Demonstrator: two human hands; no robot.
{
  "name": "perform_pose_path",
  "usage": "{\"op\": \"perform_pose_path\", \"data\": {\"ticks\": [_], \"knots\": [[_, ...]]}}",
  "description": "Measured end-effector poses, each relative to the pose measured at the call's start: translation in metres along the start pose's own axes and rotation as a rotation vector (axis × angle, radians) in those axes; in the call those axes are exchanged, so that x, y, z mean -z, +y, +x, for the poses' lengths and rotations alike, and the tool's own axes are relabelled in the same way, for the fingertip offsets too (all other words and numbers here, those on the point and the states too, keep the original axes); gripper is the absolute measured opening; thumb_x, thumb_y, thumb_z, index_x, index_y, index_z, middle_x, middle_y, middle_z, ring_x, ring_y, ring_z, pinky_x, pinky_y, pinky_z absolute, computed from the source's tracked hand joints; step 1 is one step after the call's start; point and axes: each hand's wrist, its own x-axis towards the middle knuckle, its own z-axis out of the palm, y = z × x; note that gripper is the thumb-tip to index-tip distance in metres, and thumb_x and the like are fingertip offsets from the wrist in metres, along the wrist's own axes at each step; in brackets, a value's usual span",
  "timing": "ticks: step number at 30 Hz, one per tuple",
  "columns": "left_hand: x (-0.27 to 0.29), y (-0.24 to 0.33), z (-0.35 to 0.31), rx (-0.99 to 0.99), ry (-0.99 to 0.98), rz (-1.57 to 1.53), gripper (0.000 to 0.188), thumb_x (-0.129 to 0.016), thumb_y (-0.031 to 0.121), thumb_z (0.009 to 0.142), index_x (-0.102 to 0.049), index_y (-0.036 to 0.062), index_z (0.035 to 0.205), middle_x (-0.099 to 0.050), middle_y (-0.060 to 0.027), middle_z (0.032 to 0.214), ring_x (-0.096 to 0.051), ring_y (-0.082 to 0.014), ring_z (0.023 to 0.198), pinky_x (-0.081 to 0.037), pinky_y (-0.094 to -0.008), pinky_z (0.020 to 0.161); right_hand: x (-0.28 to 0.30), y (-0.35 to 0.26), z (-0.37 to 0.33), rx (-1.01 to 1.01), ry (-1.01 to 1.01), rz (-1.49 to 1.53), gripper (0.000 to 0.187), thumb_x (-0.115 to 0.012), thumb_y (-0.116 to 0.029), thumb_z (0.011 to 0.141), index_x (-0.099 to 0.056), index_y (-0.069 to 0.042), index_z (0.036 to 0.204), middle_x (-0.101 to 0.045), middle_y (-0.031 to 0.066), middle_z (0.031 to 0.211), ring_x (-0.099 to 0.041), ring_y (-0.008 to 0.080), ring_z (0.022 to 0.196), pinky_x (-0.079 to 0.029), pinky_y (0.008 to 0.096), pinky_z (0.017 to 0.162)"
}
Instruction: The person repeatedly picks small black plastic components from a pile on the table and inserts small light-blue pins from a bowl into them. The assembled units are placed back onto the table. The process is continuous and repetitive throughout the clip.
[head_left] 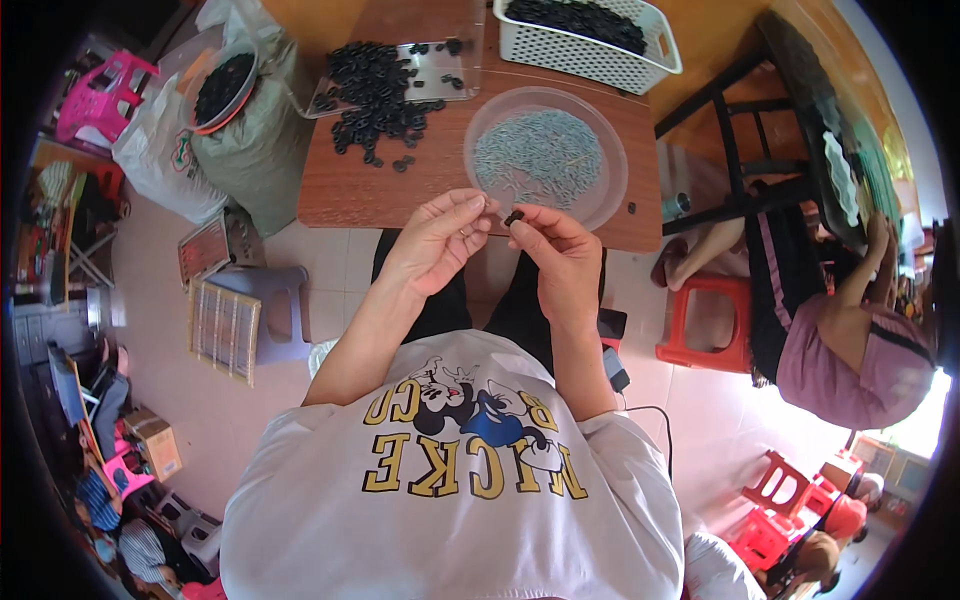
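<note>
A small black ring-like part point(514, 217) is pinched between the thumb and forefinger of my right hand point(562, 262). Close beside it, my left hand point(445, 238) has its thumb and forefinger pressed together; what they hold, if anything, is too small to make out. Both hands are over the table's near edge. Just beyond them stands a round see-through tray point(617, 185) with many small blue-grey pins point(535, 155). Farther left, a pile of similar black parts point(370, 90) spills from a see-through flat tray point(455, 88) onto the brown wooden table point(400, 200).
A white perforated basket point(585, 62) of black parts stands at the table's far right. Sacks point(250, 170) and a bowl of black parts point(225, 90) are on the left. A red stool point(705, 325) and a seated person point(850, 350) are on the right.
</note>
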Motion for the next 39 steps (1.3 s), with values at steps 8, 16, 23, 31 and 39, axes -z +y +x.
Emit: {"op": "perform_pose_path", "data": {"ticks": [8, 16, 23, 31, 39], "knots": [[0.011, 0.011, -0.015, -0.023, -0.029, -0.047, 0.01, -0.061, 0.01, 0.087, -0.062, 0.0024, 0.093, -0.063, -0.0034, 0.084, -0.058, -0.0089, 0.072, -0.048, -0.0222, 0.07, -0.026, 0.011, 0.004, -0.03, -0.017, -0.159, 0.017, -0.067, 0.0, 0.079, -0.065, 0.004, 0.096, -0.066, 0.005, 0.081, -0.059, 0.0073, 0.068, -0.047, 0.0184, 0.062], [0.01, 0.007, -0.012, -0.011, -0.04, 0.022, 0.01, -0.06, 0.01, 0.088, -0.062, 0.0019, 0.093, -0.064, -0.0044, 0.084, -0.058, -0.0085, 0.073, -0.048, -0.0217, 0.069, -0.028, 0.006, 0.005, -0.038, -0.015, -0.198, 0.015, -0.067, 0.0, 0.079, -0.066, 0.003, 0.093, -0.065, 0.0044, 0.076, -0.058, 0.0063, 0.066, -0.045, 0.0175, 0.059], [0.004, 0.006, -0.015, -0.089, 0.027, 0.214, 0.01, -0.062, 0.008, 0.086, -0.064, 0.0005, 0.092, -0.064, -0.0041, 0.083, -0.058, -0.0078, 0.072, -0.047, -0.0201, 0.067, -0.023, 0.005, 0.002, -0.049, 0.026, -0.301, 0.016, -0.069, -0.002, 0.078, -0.066, 0.004, 0.093, -0.066, 0.0042, 0.075, -0.058, 0.006, 0.064, -0.046, 0.0173, 0.059], [0.014, -0.004, -0.014, -0.116, 0.071, 0.283, 0.011, -0.061, 0.006, 0.086, -0.064, -0.0007, 0.094, -0.065, -0.0065, 0.086, -0.059, -0.0101, 0.074, -0.049, -0.0232, 0.069, -0.027, 0.022, -0.007, -0.012, 0.133, -0.339, 0.017, -0.068, -0.003, 0.079, -0.067, 0.005, 0.094, -0.067, 0.0052, 0.078, -0.06, 0.0063, 0.066, -0.047, 0.018, 0.06], [0.012, -0.001, -0.012, -0.233, 0.142, 0.33, 0.027, -0.065, 0.001, 0.081, -0.059, -0.0024, 0.107, -0.066, -0.0075, 0.086, -0.061, -0.0101, 0.073, -0.049, -0.021, 0.066, -0.023, 0.027, -0.006, 0.052, 0.12, -0.503, 0.017, -0.067, -0.002, 0.08, -0.067, 0.005, 0.095, -0.066, 0.0047, 0.078, -0.06, 0.0064, 0.066, -0.046, 0.0179, 0.06]]}}
